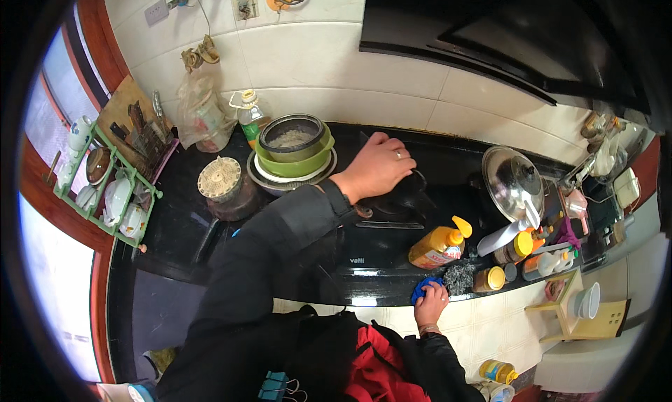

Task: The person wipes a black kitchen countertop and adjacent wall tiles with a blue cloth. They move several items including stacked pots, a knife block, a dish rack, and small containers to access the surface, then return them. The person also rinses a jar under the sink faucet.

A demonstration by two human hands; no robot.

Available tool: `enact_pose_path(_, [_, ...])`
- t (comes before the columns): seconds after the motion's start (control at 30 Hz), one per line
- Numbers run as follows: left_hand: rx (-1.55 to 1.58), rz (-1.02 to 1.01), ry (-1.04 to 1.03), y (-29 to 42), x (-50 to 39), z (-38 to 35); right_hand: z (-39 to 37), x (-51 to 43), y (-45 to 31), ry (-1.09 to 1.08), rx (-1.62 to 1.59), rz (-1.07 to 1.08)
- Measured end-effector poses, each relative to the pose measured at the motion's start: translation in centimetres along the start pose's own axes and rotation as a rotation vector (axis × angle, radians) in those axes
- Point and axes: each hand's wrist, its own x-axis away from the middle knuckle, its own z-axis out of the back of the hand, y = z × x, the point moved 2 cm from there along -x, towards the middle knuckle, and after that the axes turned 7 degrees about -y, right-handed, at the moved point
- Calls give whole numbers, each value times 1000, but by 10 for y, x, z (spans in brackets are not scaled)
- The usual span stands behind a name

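Observation:
My left hand [379, 166] reaches over the gas hob, fingers bent onto a black pan support [407, 198] at the burner. The hand and the dark metal hide much of that grip. Down at the counter's front edge, my right hand [431, 303] holds a crumpled blue cloth [424, 287]. Beside the cloth lies a grey steel-wool scourer [459, 278]. An amber pump bottle [437, 247] stands just behind these. The black glass hob top [378, 276] bears a maker's name, Vatti.
Stacked bowls [294, 163] stand left of my left hand, near a saucepan [233, 208] topped by a perforated lid [219, 179]. A steel-lidded wok [512, 181] sits right. Jars [489, 279] line the right front. A green dish rack [113, 192] is far left; a range hood [499, 34] overhangs.

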Motion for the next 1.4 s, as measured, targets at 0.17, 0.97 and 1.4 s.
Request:
enact_pose_path(0.17, [41,-48,-24,1,7,1,1,1,-4,-33,22,-55])
enact_pose_path(0.97, [-139,-115,-83,-51,-2,34,5,-1,-18,82,-75,-98])
enact_pose_path(1.4, [-169,-62,-133,-28,42,52,8,-3,-19,107,-109,-78])
